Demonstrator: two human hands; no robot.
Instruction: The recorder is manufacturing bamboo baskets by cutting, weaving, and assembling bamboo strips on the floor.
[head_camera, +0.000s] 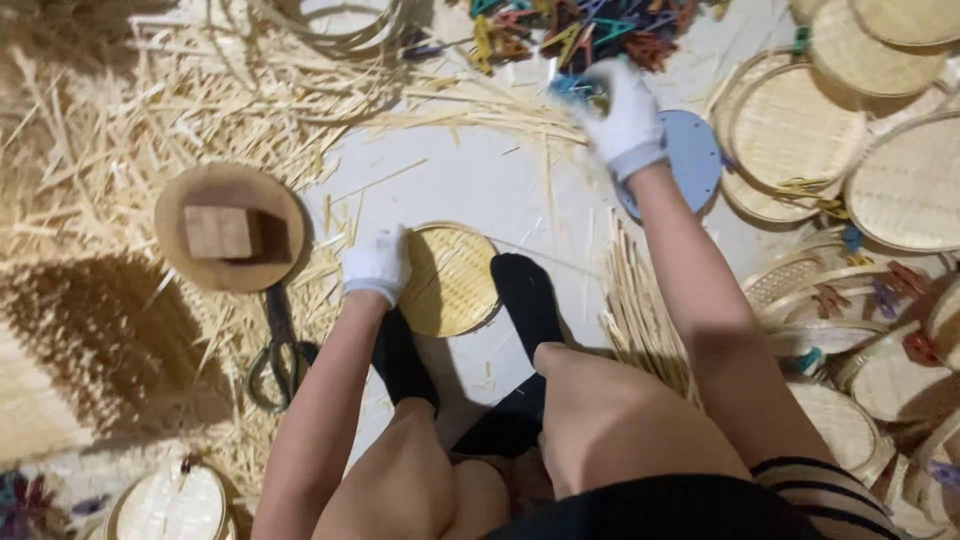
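Head view: the left hand (377, 263), gloved, rests its fingers on the left rim of one round woven tray (450, 279) lying flat on the floor between two black-socked feet; whether it grips is unclear. The right hand (622, 118), gloved, reaches far forward to the clip pile (580, 30), closed on a blue clip (574, 89). One pair of scissors (281, 350) lies left of the left hand.

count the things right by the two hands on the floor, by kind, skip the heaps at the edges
Round woven tray under the left hand: 1
Round wooden disc with a block on it: 1
Scissors: 1
Blue round disc beside the right hand: 1
Total: 4
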